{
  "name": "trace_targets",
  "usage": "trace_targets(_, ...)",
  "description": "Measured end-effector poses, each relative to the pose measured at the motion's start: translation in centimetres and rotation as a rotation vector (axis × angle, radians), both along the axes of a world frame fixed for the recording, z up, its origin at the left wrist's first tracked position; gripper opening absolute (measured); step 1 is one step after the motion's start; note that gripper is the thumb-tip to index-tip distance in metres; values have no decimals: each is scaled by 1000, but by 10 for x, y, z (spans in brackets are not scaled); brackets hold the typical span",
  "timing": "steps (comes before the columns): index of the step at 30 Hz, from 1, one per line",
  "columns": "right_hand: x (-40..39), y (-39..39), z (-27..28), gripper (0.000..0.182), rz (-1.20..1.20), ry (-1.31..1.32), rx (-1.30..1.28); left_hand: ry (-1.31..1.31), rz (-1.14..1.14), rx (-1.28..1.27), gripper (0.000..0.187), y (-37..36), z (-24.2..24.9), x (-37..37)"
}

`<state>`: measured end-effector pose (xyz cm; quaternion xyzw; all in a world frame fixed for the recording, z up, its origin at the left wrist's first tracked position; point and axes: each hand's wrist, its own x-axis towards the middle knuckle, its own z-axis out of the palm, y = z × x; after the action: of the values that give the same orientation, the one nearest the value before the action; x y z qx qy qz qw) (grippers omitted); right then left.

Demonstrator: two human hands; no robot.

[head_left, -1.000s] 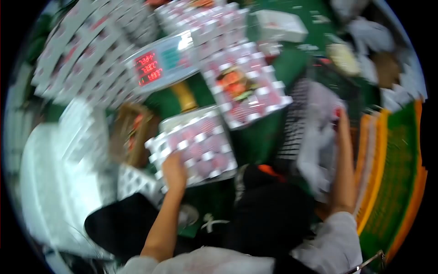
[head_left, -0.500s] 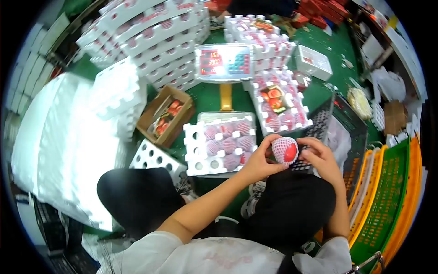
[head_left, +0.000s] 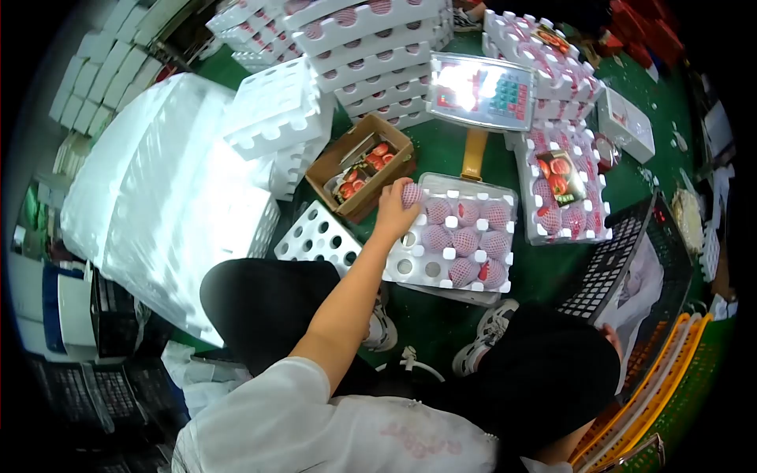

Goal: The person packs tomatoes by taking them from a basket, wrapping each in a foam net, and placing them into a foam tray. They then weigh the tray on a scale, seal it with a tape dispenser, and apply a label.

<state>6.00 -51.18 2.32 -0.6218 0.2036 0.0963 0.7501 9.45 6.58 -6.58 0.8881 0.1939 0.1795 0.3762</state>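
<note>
The left hand (head_left: 392,213) grips a netted fruit (head_left: 411,195) at the corner of the foam tray (head_left: 418,258); the right hand (head_left: 612,340), by the black crate (head_left: 605,272), is too hidden to tell. The fruit seems firm but bruisable, best cupped round its sides.

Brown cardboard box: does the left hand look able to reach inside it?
Likely yes: the left hand is close beside the open cardboard box, nothing visible blocks it, though its fingers are on a netted fruit.
</note>
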Motion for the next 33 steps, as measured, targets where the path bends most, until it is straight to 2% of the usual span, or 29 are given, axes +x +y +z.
trace_targets(2, 13, -19, 11, 30, -63, -98, -308, 91, -17, 138, 60, 0, -1, 0)
trace_targets(3, 26, -28, 12, 31, -150, -170, -312, 128, -22, 301, 59, 8, -28, 1)
trace_targets(5, 63, -57, 16, 34, -299, -275, -422, 260, 21, 308, 50, 4, -33, 3)
trace_targets(6, 85, -78, 12, 34, -267, -313, -506, 146, 35, 298, 32, -10, -19, 3)
trace_targets(7, 104, -89, 8, 32, -282, -332, -629, 282, 30, 299, 30, -11, -15, 6)
trace_targets(8, 117, -89, 19, 29, -189, -284, -882, 226, -23, 410, 30, -2, -29, 4)
trace_targets(9, 138, -137, -24, 29, -81, -306, -929, 237, -15, 456, 35, -5, -23, 3)
trace_targets(10, 158, -165, -56, 29, 129, -64, -1031, 254, -12, 494, 43, -6, -23, 3)
trace_targets(11, 170, -171, -86, 28, 244, 187, -909, 351, -2, 512, 52, -13, -14, 5)
trace_targets(12, 172, -166, -117, 31, 261, 297, -651, 272, -33, 620, 53, -9, -28, 2)
trace_targets(13, 173, -146, -128, 31, 256, 352, -475, 236, -51, 618, 53, -10, -31, 2)
trace_targets(14, 176, -127, -138, 30, 154, 325, -459, 208, -64, 618, 53, -11, -32, 4)
trace_targets(16, 219, -167, -242, 25, 51, 137, -1446, 234, -174, 482, 54, 8, -38, 4)
trace_targets(17, 229, -165, -240, 29, 9, 146, -1470, 248, -231, 418, 55, 17, -37, 5)
trace_targets(18, 240, -168, -233, 34, -40, 149, -1499, 414, -222, 255, 53, 8, -6, 13)
trace_targets(20, 246, -173, -227, 46, -40, -144, -1542, 403, -145, -172, 47, 32, -16, 17)
trace_targets(21, 253, -179, -230, 53, -35, -301, -1559, 472, -73, -27, 43, 10, 6, 27)
trace_targets(22, 261, -183, -235, 57, -62, -250, -1510, 387, -40, 60, 40, 15, -10, 28)
trace_targets(24, 278, -191, -252, 65, -113, -148, -1410, 112, -103, 200, 36, -30, 2, 38)
trace_targets(25, 289, -200, -268, 76, -123, -11, -1475, 36, -151, 237, 34, -57, 16, 45)
trace_targets(26, 288, -210, -282, 77, -21, -28, -1546, -38, -202, 276, 32, -81, 28, 51)
trace_targets(28, 282, -230, -288, 77, 183, -67, -1693, -81, -245, 193, 30, -113, 34, 52)
trace_targets(30, 257, -228, -255, 85, 173, 103, -1277, -109, -263, 202, 30, -138, 46, 48)
trace_targets(32, 224, -203, -199, 89, 12, 130, -658, -109, -286, -19, 28, -156, 56, 44)
trace_targets(33, 208, -196, -175, 90, -54, 147, -457, -123, -270, -160, 25, -165, 58, 45)
